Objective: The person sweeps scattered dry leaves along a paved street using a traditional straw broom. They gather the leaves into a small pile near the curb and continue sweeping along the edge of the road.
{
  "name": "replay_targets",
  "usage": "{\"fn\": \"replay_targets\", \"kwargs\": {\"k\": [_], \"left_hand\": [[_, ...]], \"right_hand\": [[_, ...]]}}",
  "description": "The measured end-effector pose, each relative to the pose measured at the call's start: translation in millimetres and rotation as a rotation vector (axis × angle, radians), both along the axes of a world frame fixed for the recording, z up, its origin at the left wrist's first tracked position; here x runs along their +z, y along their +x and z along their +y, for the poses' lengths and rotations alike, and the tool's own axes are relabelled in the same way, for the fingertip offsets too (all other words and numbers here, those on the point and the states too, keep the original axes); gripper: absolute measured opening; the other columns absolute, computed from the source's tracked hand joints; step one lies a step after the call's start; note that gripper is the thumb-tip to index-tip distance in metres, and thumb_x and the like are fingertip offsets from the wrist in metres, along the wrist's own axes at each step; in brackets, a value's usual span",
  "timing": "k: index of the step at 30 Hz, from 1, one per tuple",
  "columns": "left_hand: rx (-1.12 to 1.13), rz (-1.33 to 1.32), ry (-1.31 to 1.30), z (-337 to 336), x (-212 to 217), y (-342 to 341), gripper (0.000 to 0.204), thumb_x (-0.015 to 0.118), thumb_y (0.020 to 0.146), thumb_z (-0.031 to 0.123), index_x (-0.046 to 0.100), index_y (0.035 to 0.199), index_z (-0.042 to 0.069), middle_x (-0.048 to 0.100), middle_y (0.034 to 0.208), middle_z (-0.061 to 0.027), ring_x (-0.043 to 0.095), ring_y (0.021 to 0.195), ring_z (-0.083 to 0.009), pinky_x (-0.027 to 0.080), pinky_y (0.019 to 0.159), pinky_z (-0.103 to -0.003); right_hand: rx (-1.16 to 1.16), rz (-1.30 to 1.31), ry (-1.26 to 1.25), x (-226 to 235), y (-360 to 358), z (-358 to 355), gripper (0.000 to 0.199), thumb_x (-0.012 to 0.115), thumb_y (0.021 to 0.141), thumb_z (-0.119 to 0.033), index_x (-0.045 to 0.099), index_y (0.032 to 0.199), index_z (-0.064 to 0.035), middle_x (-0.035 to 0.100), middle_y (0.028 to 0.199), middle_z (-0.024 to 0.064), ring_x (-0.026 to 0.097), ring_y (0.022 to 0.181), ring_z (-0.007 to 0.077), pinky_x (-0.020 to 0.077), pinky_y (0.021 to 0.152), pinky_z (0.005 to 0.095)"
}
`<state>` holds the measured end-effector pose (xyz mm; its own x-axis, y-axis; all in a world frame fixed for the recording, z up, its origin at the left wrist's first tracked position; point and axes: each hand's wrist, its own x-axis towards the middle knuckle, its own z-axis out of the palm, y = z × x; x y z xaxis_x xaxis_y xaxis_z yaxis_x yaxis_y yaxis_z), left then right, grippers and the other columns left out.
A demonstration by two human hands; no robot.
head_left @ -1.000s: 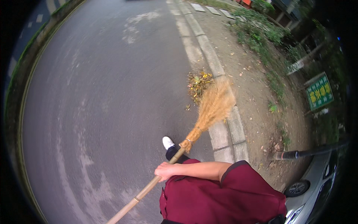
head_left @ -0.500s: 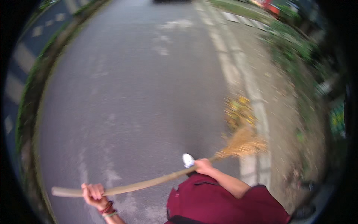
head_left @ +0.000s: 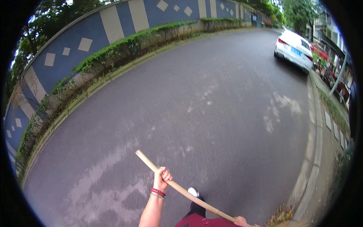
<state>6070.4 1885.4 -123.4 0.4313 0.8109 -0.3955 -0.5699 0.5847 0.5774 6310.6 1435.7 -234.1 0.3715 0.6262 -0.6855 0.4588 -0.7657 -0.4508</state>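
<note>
My left hand (head_left: 162, 176) is closed around the upper part of a long wooden broom handle (head_left: 202, 203), whose free end sticks out beyond my fist. Lower on the same handle, at the bottom edge of the view, my right hand (head_left: 242, 221) grips it and is partly cut off. The broom's bristles are almost wholly outside the picture. Beside the right kerb, just past my right hand, lies a heap of yellow and brown fallen leaves (head_left: 281, 216).
Grey asphalt road (head_left: 181, 125) stretches ahead. A white car (head_left: 295, 50) stands at the right kerb (head_left: 314, 162), with a slanting grey pole (head_left: 339, 73) beyond it. Along the left run a low green hedge (head_left: 113, 53) and a blue wall (head_left: 75, 28) with pale stripes and diamonds.
The view has swung up and left, bringing the wall and car into sight. My left hand now sits higher and nearer the middle; broom head and most leaves have dropped out below.
</note>
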Motion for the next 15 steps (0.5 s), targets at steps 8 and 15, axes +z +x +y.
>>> {"fn": "replay_targets", "kwargs": {"k": [8,15], "left_hand": [[-0.025,-0.132,0.154,240,36,76,0.030,0.054,0.085,0.021,0.035,0.063,0.013,0.026,0.044,0.0017,0.027,0.038,-0.0113,0.033,0.046,-0.031],[0.017,-0.130,0.321,469,53,137,0.030,0.053,0.086,0.023,0.035,0.063,0.015,0.026,0.045,0.0031,0.026,0.038,-0.0103,0.031,0.045,-0.029]], "right_hand": [[0.004,-0.130,-0.109,-2,92,249,0.054,0.063,0.065,-0.055,0.065,0.105,-0.0187,0.065,0.097,0.0161,0.060,0.096,0.0326,0.0476,0.084,0.0413],[0.008,-0.186,0.117,-54,172,515,0.049,0.067,0.065,-0.045,0.065,0.102,-0.0130,0.064,0.097,0.0184,0.059,0.096,0.0344,0.0471,0.084,0.0420]]}}
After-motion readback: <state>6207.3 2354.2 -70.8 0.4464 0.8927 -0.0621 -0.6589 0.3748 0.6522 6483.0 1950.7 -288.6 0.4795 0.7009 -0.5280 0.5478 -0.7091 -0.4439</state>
